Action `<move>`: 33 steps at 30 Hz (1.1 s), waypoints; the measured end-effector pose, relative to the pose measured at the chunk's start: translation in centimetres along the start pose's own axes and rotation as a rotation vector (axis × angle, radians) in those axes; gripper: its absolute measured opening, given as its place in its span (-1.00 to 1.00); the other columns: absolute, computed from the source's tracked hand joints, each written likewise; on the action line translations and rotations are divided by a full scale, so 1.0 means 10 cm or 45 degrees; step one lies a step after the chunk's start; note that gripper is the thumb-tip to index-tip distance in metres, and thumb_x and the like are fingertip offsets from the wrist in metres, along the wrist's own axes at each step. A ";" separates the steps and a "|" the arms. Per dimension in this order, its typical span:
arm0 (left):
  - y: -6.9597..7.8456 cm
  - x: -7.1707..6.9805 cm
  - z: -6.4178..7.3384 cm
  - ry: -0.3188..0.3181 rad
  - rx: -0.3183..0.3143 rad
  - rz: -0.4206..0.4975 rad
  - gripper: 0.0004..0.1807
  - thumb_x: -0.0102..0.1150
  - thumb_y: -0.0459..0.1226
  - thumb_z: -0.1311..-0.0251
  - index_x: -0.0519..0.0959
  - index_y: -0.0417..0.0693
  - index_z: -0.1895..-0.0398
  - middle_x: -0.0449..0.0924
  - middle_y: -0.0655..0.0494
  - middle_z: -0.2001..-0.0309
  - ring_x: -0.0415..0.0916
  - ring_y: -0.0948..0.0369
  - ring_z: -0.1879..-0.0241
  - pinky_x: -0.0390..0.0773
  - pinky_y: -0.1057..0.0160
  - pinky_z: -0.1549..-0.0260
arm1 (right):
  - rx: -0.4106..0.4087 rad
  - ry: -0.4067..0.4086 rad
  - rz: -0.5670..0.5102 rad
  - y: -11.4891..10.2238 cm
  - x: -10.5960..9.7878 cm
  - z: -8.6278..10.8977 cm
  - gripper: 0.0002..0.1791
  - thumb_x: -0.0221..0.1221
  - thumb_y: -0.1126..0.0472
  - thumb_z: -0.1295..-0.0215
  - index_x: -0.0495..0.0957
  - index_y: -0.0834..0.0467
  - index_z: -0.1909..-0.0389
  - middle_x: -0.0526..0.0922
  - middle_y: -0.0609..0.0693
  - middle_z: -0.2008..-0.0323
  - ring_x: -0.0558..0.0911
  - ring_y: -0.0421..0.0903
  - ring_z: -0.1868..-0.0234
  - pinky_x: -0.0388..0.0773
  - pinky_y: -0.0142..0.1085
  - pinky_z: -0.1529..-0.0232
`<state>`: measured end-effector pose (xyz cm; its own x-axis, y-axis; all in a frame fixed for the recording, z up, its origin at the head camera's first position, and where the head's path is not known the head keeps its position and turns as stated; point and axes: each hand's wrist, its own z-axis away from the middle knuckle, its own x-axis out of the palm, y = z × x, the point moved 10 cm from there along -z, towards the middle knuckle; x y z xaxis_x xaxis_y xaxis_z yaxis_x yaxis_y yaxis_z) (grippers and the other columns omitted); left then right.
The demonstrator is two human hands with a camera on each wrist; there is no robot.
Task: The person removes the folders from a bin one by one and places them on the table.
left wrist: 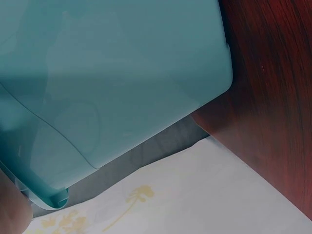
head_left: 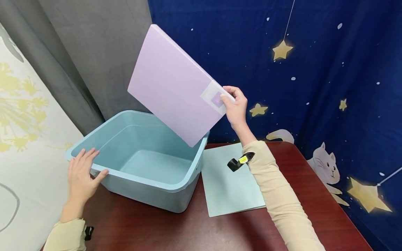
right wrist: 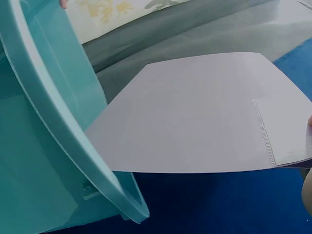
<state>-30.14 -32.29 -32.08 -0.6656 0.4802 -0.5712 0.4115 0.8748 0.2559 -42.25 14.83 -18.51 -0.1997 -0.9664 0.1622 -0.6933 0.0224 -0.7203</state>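
Lilac and probably light, stiff and slippery, the folder (head_left: 176,83) slanted over the blue tub (head_left: 150,200), pinched by the right hand (head_left: 236,107) beside its label (head_left: 216,99), a good holding place, while the left hand (head_left: 82,178) lay uncurled on the tub's rim (head_left: 135,177).

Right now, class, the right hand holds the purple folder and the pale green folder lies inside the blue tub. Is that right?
No: the pale green folder lies on the table beside the blue tub, as the head view shows. The right hand holds the purple folder.
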 end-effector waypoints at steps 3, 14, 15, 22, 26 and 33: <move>0.01 0.00 0.00 0.007 0.010 -0.001 -0.05 -0.07 0.37 0.04 0.40 -0.29 -0.12 0.37 -0.32 -0.13 0.07 -0.11 -0.32 -0.15 -0.16 -0.26 | 0.000 0.052 -0.036 -0.02 -0.10 -0.02 -0.72 0.14 0.50 -0.07 0.49 0.46 0.14 0.54 -0.16 0.36 0.52 -0.27 0.37 0.47 -0.46 0.36; 0.02 0.05 -0.01 -0.025 -0.002 -0.005 -0.07 -0.05 0.34 0.03 0.40 -0.29 -0.13 0.36 -0.32 -0.15 0.06 -0.13 -0.32 -0.18 -0.16 -0.27 | -0.062 0.192 -0.112 -0.19 -0.49 0.00 -0.71 0.10 0.54 -0.05 0.47 0.49 0.15 0.56 -0.15 0.39 0.51 -0.25 0.34 0.47 -0.39 0.34; 0.02 0.06 -0.01 -0.031 -0.007 -0.001 -0.08 -0.04 0.34 0.02 0.40 -0.29 -0.13 0.35 -0.32 -0.15 0.05 -0.12 -0.32 -0.20 -0.16 -0.28 | -0.068 0.208 -0.121 -0.19 -0.52 0.00 -0.72 0.10 0.55 -0.04 0.48 0.48 0.16 0.56 -0.14 0.39 0.51 -0.24 0.34 0.47 -0.39 0.34; 0.00 0.06 -0.02 -0.032 -0.008 0.004 -0.07 -0.05 0.34 0.02 0.39 -0.28 -0.13 0.35 -0.32 -0.15 0.05 -0.12 -0.32 -0.20 -0.18 -0.27 | -0.103 0.270 -0.191 -0.23 -0.70 0.00 -0.75 0.11 0.56 -0.01 0.53 0.38 0.23 0.57 -0.09 0.39 0.51 -0.20 0.33 0.46 -0.37 0.33; 0.00 0.05 -0.04 -0.022 -0.002 -0.001 -0.06 -0.06 0.36 0.03 0.40 -0.28 -0.13 0.36 -0.32 -0.14 0.06 -0.13 -0.32 -0.18 -0.17 -0.27 | -0.120 0.301 -0.216 -0.25 -0.79 0.02 -0.75 0.10 0.56 0.00 0.53 0.39 0.23 0.57 -0.07 0.40 0.51 -0.18 0.33 0.46 -0.36 0.34; -0.01 0.07 -0.04 -0.043 -0.017 -0.002 -0.08 -0.05 0.34 0.02 0.39 -0.27 -0.14 0.34 -0.31 -0.17 0.03 -0.09 -0.34 -0.21 -0.15 -0.29 | -0.160 0.347 -0.254 -0.30 -0.93 0.05 -0.72 0.09 0.54 0.01 0.57 0.19 0.31 0.57 -0.03 0.41 0.53 -0.10 0.33 0.48 -0.34 0.35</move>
<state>-30.89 -32.00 -32.23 -0.6451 0.4764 -0.5975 0.4017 0.8765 0.2652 -37.95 23.65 -18.20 -0.2173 -0.8516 0.4770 -0.8135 -0.1120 -0.5706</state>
